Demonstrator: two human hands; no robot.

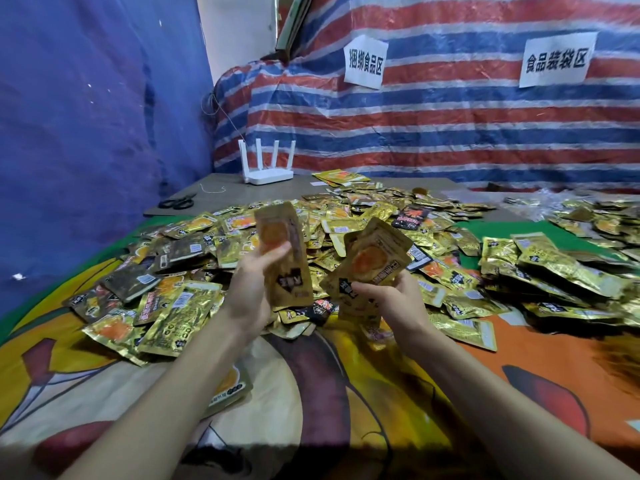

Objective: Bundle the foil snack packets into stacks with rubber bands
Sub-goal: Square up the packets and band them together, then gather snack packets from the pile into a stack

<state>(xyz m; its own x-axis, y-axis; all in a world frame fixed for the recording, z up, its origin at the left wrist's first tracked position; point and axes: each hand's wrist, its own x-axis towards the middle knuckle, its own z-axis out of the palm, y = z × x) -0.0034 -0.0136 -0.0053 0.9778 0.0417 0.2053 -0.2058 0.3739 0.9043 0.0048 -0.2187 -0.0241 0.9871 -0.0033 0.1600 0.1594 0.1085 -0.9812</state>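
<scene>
A big heap of gold foil snack packets [346, 220] covers the table ahead of me. My left hand [254, 285] grips an upright gold packet [285, 251] with an orange picture, thumb across its front. My right hand [394, 299] holds several gold packets [370, 261] fanned together, tilted to the right. Both hands hover above the near edge of the heap, close to each other. A single packet [230, 389] lies on the cloth under my left forearm. No rubber band shows.
A colourful printed cloth [450, 393] covers the near table. Black scissors [178, 202] and a white router [266, 168] sit at the back left on a grey board. A striped tarp with two paper signs [365, 62] hangs behind; blue tarp on the left.
</scene>
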